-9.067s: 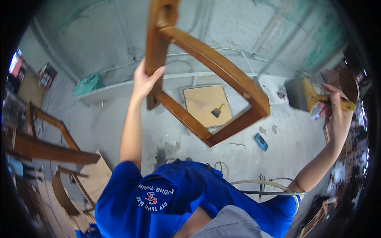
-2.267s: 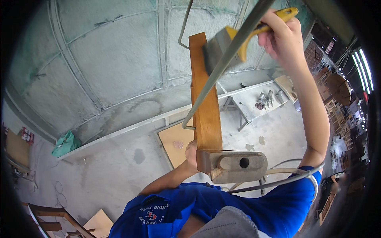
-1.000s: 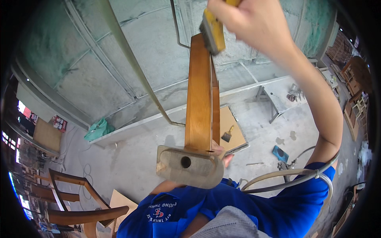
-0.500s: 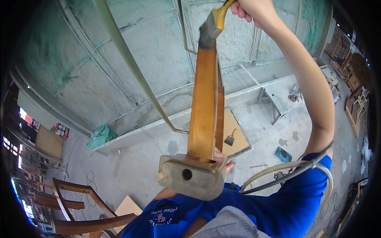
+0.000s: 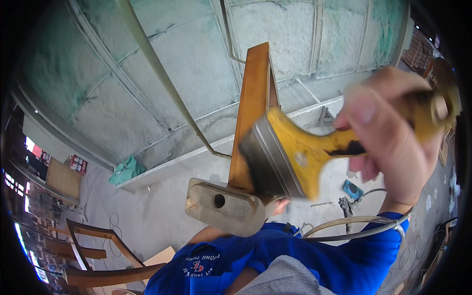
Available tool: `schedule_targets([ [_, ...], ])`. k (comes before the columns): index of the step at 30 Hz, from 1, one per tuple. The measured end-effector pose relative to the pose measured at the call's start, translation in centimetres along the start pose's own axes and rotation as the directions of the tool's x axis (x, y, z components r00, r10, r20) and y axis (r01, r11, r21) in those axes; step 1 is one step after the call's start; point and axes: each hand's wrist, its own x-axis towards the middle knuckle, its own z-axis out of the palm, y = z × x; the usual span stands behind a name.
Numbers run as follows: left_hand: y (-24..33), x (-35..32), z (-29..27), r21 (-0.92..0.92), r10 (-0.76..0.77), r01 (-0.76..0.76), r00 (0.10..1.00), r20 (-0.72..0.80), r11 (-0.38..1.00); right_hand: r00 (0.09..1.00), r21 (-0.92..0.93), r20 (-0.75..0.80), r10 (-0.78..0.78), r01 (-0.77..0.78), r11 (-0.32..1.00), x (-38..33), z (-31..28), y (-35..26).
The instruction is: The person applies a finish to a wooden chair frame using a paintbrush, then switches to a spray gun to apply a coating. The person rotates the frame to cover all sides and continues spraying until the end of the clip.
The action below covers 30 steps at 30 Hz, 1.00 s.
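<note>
So the right hand [image 5: 393, 135] has a good grip on a wide paint brush [image 5: 307, 150], thumb and fingers wrapped round the yellow handle. Hand's a bit blurry. The brush points left, with its dark bristles over the near end of a long wooden frame [image 5: 253, 98]. Looks like they're on the wood, but I can't swear to actual contact from this angle.

The left hand [image 5: 280, 206] is mostly tucked out of sight behind that same end. Just a bit of the fingers pokes out on the right side, so no idea how tightly it's holding, or if it's holding at all.

The frame is right in the middle, orange-brown, running up and away from the person's chest. Closest to the person there's a dull rounded block [image 5: 241, 211] with a dark hole in it. Two bent metal rods [image 5: 167, 83] come down from above, and their hooked ends meet the frame's left side.

Further out, the person's in a blue shirt [image 5: 334, 255], with a looped hose [image 5: 344, 228] by the right arm. A small blue thing [image 5: 352, 189] is lying on the grey floor [image 5: 162, 206]. Lower left there's another brown wooden piece [image 5: 115, 279], and a green bag [image 5: 127, 171] sits against the low ledge, in front of a pale greenish wall [image 5: 182, 59].
</note>
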Motion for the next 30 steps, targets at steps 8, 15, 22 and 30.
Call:
schedule_targets([
  [8, 0.1, 1.2, 0.4, -0.049, 0.062, -0.068, 0.993, -0.104, 0.996, 0.935, -0.162, 0.101, -0.341, 0.353, 0.921, 7.4, -3.8, 4.8],
  [15, -0.4, -0.5, 1.4, -0.363, -0.097, 0.008, 0.969, -0.228, 0.932, 0.995, 0.023, -0.032, 0.095, -0.095, 0.995, 6.4, -2.9, 7.2],
  [22, 0.3, -0.2, 1.1, -0.254, -0.088, 0.049, 0.986, -0.144, 0.966, 0.990, 0.033, -0.138, -0.032, 0.037, 0.999, 6.7, -2.5, 8.2],
  [30, 1.0, 1.3, 0.8, -0.393, -0.131, 0.058, 0.978, -0.161, 0.918, 0.831, -0.121, -0.041, -0.554, 0.547, 0.829, 6.1, -3.9, 6.6],
])
